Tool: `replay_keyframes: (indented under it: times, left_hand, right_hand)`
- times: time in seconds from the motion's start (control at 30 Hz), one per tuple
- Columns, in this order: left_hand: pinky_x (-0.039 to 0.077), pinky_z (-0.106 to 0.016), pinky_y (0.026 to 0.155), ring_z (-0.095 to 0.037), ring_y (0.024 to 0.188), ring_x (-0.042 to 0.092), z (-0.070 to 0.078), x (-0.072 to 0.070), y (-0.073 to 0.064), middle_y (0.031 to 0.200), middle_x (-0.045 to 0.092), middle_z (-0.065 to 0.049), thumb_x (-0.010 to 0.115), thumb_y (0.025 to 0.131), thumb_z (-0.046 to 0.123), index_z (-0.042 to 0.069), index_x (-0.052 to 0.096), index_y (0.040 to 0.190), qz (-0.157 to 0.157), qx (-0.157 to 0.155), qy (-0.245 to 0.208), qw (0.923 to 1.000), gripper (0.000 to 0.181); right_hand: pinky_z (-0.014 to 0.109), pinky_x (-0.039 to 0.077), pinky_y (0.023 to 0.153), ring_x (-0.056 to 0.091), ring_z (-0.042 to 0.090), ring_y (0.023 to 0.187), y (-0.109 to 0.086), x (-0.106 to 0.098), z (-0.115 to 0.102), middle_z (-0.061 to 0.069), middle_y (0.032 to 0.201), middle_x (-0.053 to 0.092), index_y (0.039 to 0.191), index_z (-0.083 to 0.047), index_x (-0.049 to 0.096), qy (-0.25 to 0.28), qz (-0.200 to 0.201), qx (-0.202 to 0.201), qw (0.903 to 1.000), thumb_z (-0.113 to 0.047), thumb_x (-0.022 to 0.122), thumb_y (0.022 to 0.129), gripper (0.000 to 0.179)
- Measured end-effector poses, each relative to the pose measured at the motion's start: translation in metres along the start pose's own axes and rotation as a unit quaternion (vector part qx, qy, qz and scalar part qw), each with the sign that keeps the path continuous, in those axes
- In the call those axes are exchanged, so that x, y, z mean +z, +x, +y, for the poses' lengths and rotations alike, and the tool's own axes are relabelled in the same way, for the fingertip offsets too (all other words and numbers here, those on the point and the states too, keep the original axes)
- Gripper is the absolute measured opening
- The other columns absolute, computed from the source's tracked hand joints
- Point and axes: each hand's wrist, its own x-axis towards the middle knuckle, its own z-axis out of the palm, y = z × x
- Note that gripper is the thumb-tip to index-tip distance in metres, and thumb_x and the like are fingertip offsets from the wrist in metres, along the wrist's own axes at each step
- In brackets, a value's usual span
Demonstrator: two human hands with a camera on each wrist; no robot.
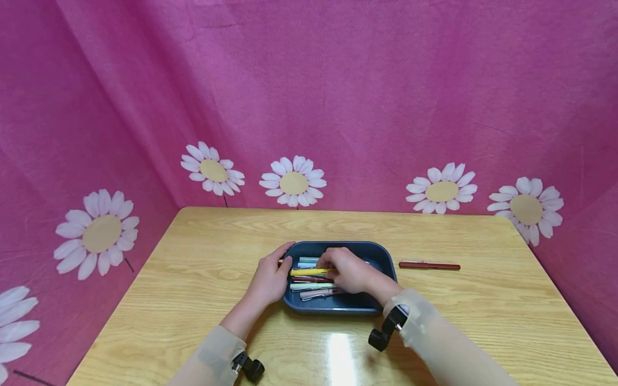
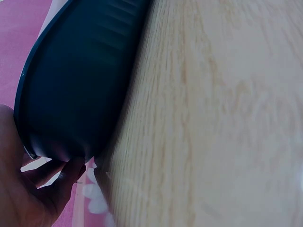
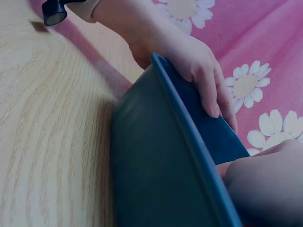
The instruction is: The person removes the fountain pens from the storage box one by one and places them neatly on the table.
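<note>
A dark blue tray [image 1: 338,310] with rounded corners stands on the table, holding several pens. My left hand [image 1: 270,276] grips its left end, thumb at the rim; the left wrist view shows fingers against the outer wall [image 2: 71,94]. Inside the tray, my right hand [image 1: 353,272] pinches a yellow pen [image 1: 305,272] near its right end. Around that pen lie a dark red pen [image 1: 309,279], a pale green pen [image 1: 306,287], a greyish-mauve pen [image 1: 317,294] and a pale blue pen [image 1: 306,265]. In the right wrist view, the tray wall [image 3: 156,156] hides the pens and my right fingertips.
Right of the tray, a dark red pen [image 1: 429,265] lies alone on the wooden table [image 1: 203,236]. A pink curtain [image 1: 357,107] with large white daisies hangs behind the table and along its sides.
</note>
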Motion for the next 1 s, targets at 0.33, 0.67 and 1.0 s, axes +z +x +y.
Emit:
replay_keyframes:
  times: [0.33,0.67,1.0]
  left_hand:
    - [0.042,-0.059,0.114,-0.035,0.134,0.056,0.001,0.001,0.0,0.15,0.058,-0.015,0.048,0.114,0.021,0.018,0.052,0.158,-0.002,0.002,0.004,1.0,0.045]
    - [0.043,-0.056,0.113,-0.033,0.129,0.06,0.001,0.001,0.001,0.148,0.06,-0.015,0.048,0.114,0.02,0.017,0.052,0.158,0.0,0.003,-0.001,1.0,0.045]
    - [0.042,-0.056,0.114,-0.034,0.135,0.056,0.001,0.001,0.001,0.152,0.057,-0.015,0.048,0.114,0.021,0.017,0.051,0.158,-0.001,0.003,0.001,1.0,0.045]
  right_hand:
    - [0.04,0.055,0.095,0.061,0.015,0.099,-0.011,-0.016,-0.025,0.0,0.107,0.066,0.12,-0.004,0.075,-0.023,0.005,0.038,0.999,0.01,0.065,0.098,0.028]
    - [0.041,0.054,0.093,0.062,0.015,0.1,-0.023,-0.036,-0.025,0.0,0.111,0.071,0.123,-0.006,0.075,-0.021,0.012,0.034,0.9991,0.006,0.061,0.102,0.027]
    - [0.039,0.055,0.09,0.063,0.015,0.098,-0.043,-0.054,-0.027,0.001,0.112,0.073,0.124,-0.007,0.075,0.007,0.013,0.016,0.9998,0.006,0.062,0.102,0.028]
